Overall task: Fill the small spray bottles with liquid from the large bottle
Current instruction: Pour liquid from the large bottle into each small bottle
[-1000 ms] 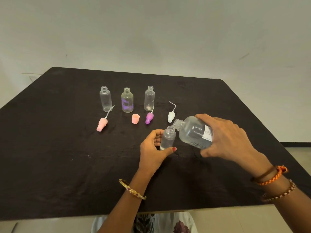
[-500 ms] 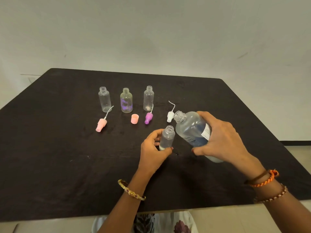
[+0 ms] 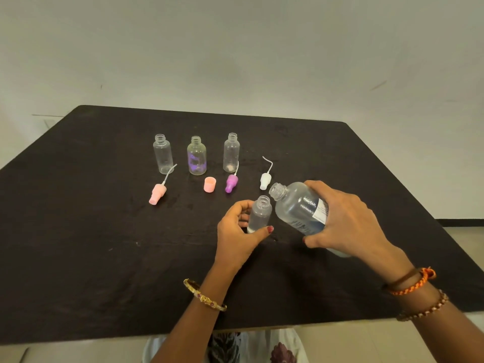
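My left hand (image 3: 239,231) grips a small clear spray bottle (image 3: 260,213) standing upright on the black table (image 3: 78,231), its neck uncapped. My right hand (image 3: 345,221) grips the large clear bottle (image 3: 298,205), tilted with its open mouth up and to the left, just right of the small bottle's neck and apart from it. Three more small uncapped bottles stand in a row further back: left (image 3: 163,154), middle with a purple tint (image 3: 196,159), right (image 3: 231,152).
Spray heads lie loose on the table: a pink one (image 3: 157,193), a purple one (image 3: 231,182) and a white one (image 3: 265,178), each with a thin tube. A small pink cap (image 3: 209,184) stands between them. A pale wall rises behind the table's far edge.
The large bottle has swung up from lying over the small bottle's neck; its mouth now points up-left, lifted clear of the neck. My left hand has kept its hold.
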